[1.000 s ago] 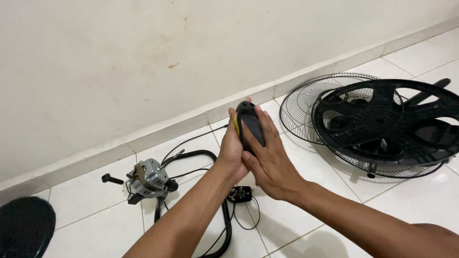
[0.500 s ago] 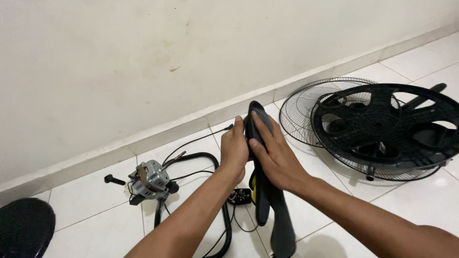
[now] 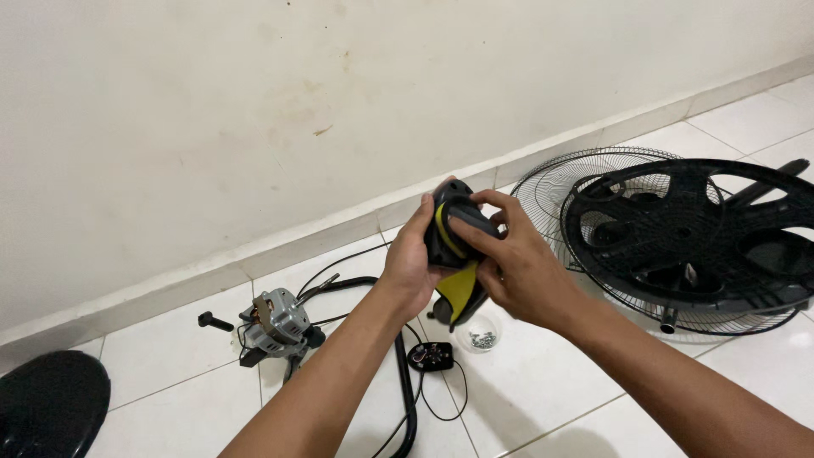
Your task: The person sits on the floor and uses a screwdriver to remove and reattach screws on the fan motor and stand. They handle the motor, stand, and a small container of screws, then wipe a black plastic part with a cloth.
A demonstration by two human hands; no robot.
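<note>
White tiled floor against a pale wall. Both hands hold a black and yellow plastic housing up over the floor, mid-scene. Left hand wraps its left side, fingers curled behind. Right hand closes on its right side, thumb and fingertips pinching the upper edge. Below, near: small dish of screws, small black switch box on a wire. Left: bare fan motor. Right: wire fan guards stacked flat. Near left corner: black round base.
</note>
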